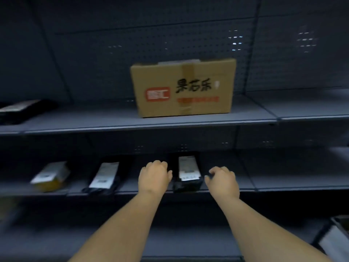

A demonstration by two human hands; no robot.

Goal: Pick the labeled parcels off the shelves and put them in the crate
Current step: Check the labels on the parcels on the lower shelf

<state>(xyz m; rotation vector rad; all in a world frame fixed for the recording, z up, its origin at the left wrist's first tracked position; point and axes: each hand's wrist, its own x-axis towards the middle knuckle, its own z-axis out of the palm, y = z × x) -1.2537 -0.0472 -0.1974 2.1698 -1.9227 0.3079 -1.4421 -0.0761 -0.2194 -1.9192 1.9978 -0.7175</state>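
A black parcel with a white label (188,172) lies on the lower shelf (283,183). My left hand (154,174) is just left of it and my right hand (221,179) just right of it; both have curled fingers and hold nothing. Whether they touch the parcel is unclear. Further left on the same shelf lie another black labeled parcel (103,176) and a yellow labeled parcel (50,175). A brown cardboard box (184,87) with printed characters stands on the upper shelf (113,120). A black labeled parcel (20,108) lies at that shelf's far left.
The shelving is dark grey metal with a perforated back panel (94,53). A grey container's corner (338,239) shows at the bottom right, low beside the shelves. The picture is blurred.
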